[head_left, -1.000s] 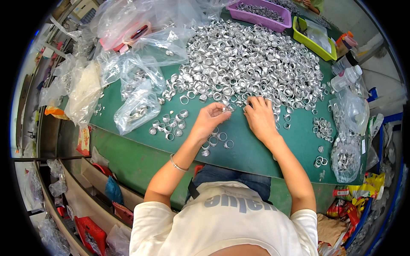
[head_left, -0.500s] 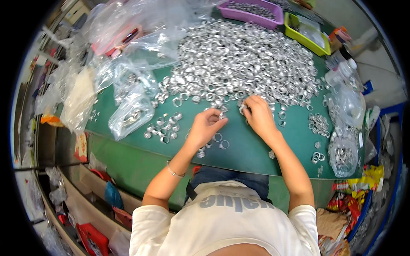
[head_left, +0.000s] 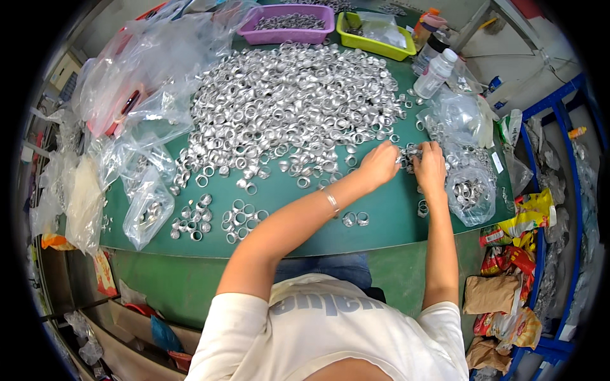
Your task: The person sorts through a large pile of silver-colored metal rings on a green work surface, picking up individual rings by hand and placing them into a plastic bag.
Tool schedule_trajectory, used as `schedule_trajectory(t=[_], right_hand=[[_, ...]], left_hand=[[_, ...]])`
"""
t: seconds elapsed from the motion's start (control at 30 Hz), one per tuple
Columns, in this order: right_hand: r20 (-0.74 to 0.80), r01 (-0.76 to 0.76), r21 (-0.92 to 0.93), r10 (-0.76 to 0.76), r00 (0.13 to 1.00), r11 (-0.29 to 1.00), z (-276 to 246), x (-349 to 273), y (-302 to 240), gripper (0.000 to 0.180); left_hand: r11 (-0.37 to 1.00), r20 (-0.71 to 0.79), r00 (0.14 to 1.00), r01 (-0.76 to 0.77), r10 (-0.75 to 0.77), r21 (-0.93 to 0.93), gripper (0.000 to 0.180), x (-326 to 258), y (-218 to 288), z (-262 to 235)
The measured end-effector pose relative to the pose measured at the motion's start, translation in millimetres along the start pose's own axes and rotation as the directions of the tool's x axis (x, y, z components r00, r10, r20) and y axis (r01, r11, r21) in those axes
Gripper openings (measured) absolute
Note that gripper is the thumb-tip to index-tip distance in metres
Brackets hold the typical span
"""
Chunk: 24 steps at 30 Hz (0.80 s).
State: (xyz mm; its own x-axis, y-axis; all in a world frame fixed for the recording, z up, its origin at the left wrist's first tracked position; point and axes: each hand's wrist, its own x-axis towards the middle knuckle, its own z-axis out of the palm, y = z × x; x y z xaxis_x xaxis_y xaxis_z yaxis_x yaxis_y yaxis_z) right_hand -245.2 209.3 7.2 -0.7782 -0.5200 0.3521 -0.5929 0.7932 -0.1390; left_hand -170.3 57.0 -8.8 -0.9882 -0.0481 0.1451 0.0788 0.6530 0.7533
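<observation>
Small silver-coloured metal rings (head_left: 408, 152) are gathered between the left hand (head_left: 381, 164) and the right hand (head_left: 430, 168), above the green surface (head_left: 389, 213). Both hands' fingers are curled narrow; whether rings are gripped cannot be told, nor their facing. Two round silver rings (head_left: 355, 220) are aligned left to right nearby.

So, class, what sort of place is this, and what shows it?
Probably a jewellery workshop: a large heap of silvery rings on a green table, a purple tray and a clear bag of rings.
</observation>
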Motion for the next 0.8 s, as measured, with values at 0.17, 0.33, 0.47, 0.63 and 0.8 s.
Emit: schedule_trajectory(t=[0.17,0.33,0.47,0.63,0.8], right_hand=[[-0.031,-0.005,0.079,0.007,0.999,0.997,-9.8,-10.3,-5.2,0.023],[0.024,0.181,0.392,-0.207,0.978,0.902,-19.3,-17.9,-41.4,0.025],[0.166,0.276,0.434,-0.378,0.911,0.857,7.4,-14.4,-91.2,0.029],[0.194,0.249,0.242,-0.299,0.934,0.938,26.2,-14.2,-103.5,0.031],[0.135,0.211,0.495,-0.314,0.940,0.843,10.4,-16.6,-106.0,0.027]], left_hand=[[0.988,-0.025,0.999,-0.050,0.047,-0.148,0.033,2.1,-10.6,7.0],[0.981,-0.164,0.981,-0.073,0.103,0.181,0.041,-75.9,-28.1,-54.8],[0.822,-0.152,0.985,0.018,0.084,0.570,0.036,-116.5,-47.7,-71.0],[0.799,-0.230,0.972,0.103,0.046,0.593,0.029,-129.3,-62.5,-80.7],[0.901,-0.305,0.952,0.131,0.002,0.413,0.038,-126.7,-54.8,-82.6]])
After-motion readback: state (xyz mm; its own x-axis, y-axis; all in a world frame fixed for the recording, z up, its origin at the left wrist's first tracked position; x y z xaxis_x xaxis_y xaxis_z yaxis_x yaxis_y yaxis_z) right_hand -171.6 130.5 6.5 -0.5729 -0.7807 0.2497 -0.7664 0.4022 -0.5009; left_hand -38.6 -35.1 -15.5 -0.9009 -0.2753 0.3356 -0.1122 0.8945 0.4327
